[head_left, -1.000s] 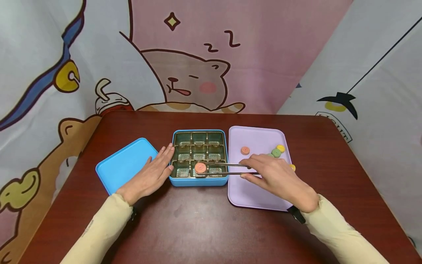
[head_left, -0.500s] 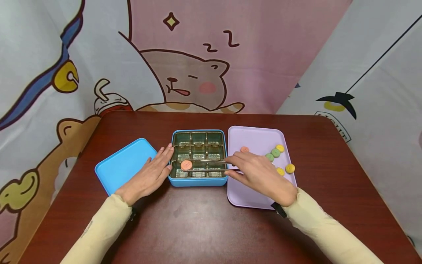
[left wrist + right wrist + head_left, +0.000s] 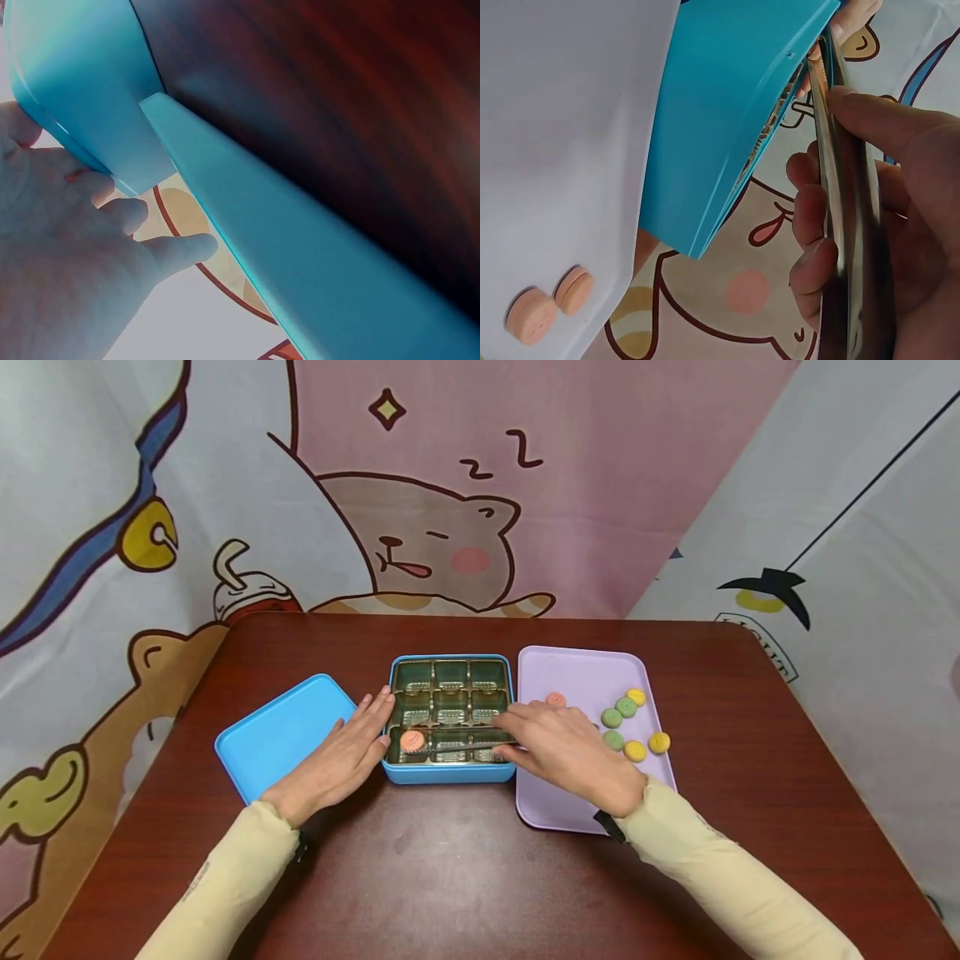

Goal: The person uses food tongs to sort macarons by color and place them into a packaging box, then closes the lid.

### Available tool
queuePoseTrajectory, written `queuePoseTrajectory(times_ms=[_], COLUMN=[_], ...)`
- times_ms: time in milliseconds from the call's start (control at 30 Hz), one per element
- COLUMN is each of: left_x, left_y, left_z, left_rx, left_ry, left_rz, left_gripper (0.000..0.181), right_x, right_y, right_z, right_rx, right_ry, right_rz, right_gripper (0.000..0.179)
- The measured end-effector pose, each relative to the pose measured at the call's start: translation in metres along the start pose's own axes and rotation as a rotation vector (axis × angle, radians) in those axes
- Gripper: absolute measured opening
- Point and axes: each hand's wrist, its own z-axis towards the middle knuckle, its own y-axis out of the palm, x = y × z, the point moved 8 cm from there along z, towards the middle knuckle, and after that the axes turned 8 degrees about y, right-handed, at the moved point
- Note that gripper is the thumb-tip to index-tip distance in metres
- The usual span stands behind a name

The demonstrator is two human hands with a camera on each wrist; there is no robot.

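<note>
Brown table: right hand grips tongs; uneven release could tilt the near-left orange disc. Left hand, fingers straight, touches the box.

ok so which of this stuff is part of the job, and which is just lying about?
In the job:
right hand, holding the tongs
pink disc at the tongs' tips
blue box, left hand against its side
lilac tray with green discs, yellow discs and spare pink discs

Lying about, seemingly:
blue lid, off the box
Just setting: table, patterned backdrop
</note>
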Motion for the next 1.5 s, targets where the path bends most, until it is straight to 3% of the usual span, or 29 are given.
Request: queuePoseTrajectory(times_ms=[367, 633, 933, 1267, 1500], left_x=[0.001, 0.001, 0.001, -0.001, 0.002], left_y=[-0.001, -0.001, 0.000, 0.000, 0.000], left_z=[0.000, 0.002, 0.002, 0.000, 0.002], left_rx=[0.008, 0.008, 0.005, -0.015, -0.004], left_ry=[0.005, 0.010, -0.001, -0.023, -0.011], left_rz=[0.003, 0.000, -0.010, -0.010, 0.000], left_gripper=[0.062, 0.062, 0.063, 0.064, 0.064], right_x=[-0.001, 0.014, 0.047, 0.091, 0.122], right_y=[-0.002, -0.012, -0.037, -0.054, -0.054], right_z=[0.004, -0.008, -0.034, -0.069, -0.093], right_rx=[0.004, 0.024, 0.113, 0.156, 0.156], right_ry=[0.012, 0.044, 0.132, 0.278, 0.396], right_rz=[-0.028, -0.007, 0.081, 0.035, 0.016], right_gripper=[0.033, 0.038, 0.041, 0.045, 0.052])
